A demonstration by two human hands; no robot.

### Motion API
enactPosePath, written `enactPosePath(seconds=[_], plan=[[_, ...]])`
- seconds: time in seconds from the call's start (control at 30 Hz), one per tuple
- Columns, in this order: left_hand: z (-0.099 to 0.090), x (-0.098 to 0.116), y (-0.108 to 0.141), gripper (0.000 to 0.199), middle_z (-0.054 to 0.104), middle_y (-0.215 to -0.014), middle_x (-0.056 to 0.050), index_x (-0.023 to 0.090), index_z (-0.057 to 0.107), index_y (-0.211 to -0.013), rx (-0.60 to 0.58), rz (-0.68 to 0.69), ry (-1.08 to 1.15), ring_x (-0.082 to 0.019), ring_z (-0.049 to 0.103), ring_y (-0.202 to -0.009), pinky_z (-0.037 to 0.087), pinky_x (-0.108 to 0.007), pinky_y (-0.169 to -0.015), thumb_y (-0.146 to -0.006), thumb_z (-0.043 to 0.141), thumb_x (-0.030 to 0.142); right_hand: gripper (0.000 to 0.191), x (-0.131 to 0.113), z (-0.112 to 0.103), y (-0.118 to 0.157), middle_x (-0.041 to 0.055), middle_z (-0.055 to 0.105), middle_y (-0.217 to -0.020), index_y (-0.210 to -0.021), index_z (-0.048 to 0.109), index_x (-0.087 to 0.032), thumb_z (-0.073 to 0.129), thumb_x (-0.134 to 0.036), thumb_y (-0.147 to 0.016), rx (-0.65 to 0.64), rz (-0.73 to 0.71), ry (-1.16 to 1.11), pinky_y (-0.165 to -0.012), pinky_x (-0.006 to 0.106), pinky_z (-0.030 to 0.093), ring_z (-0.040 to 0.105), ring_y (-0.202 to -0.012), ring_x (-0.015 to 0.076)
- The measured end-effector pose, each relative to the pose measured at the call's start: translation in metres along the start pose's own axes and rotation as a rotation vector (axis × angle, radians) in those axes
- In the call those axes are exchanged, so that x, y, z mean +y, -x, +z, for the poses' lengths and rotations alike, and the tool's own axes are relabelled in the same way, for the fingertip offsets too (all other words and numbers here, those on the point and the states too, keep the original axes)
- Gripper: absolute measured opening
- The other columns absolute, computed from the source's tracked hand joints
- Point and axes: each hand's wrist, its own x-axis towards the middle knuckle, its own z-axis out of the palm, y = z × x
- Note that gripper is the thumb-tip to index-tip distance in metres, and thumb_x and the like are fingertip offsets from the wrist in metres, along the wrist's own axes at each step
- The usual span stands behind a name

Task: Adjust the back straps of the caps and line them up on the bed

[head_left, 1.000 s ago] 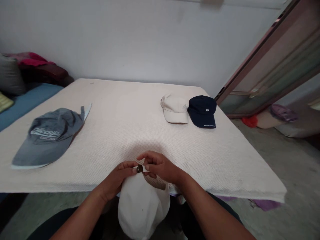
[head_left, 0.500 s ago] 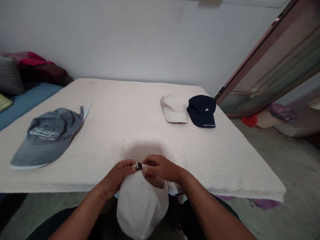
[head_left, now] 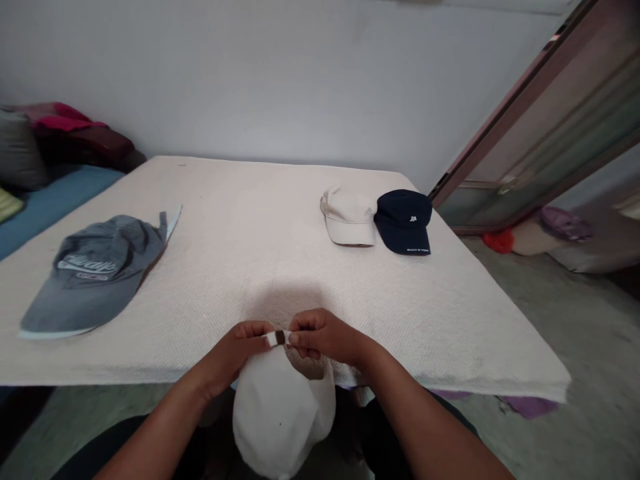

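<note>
White cap hangs below the counter edge, at the lap: light, soft cloth, best taken by its back strap. Left hand and right hand each pinch that strap, grip closed tight. Farther off: grey cap, beige cap, navy cap.

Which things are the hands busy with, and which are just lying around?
Being handled:
- white fabric cap, over the lap
- its small strap with dark buckle, pinched by the left hand and right hand

Lying about:
- grey cap with lettering
- beige cap
- navy cap
- white textured table cloth
</note>
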Motion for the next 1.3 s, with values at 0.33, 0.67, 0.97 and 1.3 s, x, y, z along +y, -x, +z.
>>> enactPosePath(seconds=[0.33, 0.67, 0.97, 1.3], plan=[[-0.001, -0.001, 0.0, 0.026, 0.071, -0.07, -0.002, 0.019, 0.067, -0.084, 0.07, -0.044, 0.038, -0.015, 0.061, -0.058, 0.043, -0.025, -0.058, -0.061, 0.077, 0.02, 0.012, 0.001, 0.001, 0.001, -0.0044, 0.05, -0.055, -0.073, 0.058, -0.014, 0.062, -0.025, -0.077, -0.049, -0.035, -0.208, -0.047, 0.02, 0.028, 0.039, -0.047, 0.0044], [-0.004, -0.004, 0.0, 0.014, 0.069, -0.068, -0.002, 0.017, 0.069, -0.079, -0.061, -0.003, 0.077, -0.011, 0.058, -0.054, 0.04, -0.022, -0.055, -0.066, 0.074, 0.021, 0.013, -0.001, -0.001, 0.002, -0.0046, 0.054, -0.057, -0.086, 0.057, -0.015, 0.063, -0.021, -0.075, -0.052, -0.002, -0.178, -0.043, 0.019, 0.03, 0.044, -0.046, 0.0052], [0.002, -0.003, -0.001, 0.024, 0.07, -0.068, -0.001, 0.019, 0.069, -0.082, 0.057, -0.03, -0.017, -0.014, 0.06, -0.056, 0.042, -0.024, -0.057, -0.06, 0.077, 0.023, 0.014, 0.004, 0.0, 0.0, -0.0033, 0.057, -0.059, -0.089, 0.059, -0.015, 0.061, -0.018, -0.076, -0.044, -0.025, -0.255, -0.042, 0.018, 0.031, 0.044, -0.044, 0.0046], [0.006, -0.001, 0.001, 0.026, 0.073, -0.08, -0.002, 0.022, 0.072, -0.087, 0.087, 0.033, -0.228, -0.019, 0.065, -0.073, 0.046, -0.026, -0.067, -0.061, 0.076, 0.022, 0.023, 0.005, 0.004, -0.003, -0.0034, 0.056, -0.059, -0.099, 0.058, -0.015, 0.06, -0.018, -0.076, -0.062, -0.069, -0.243, -0.042, 0.018, 0.031, 0.044, -0.045, 0.005]])
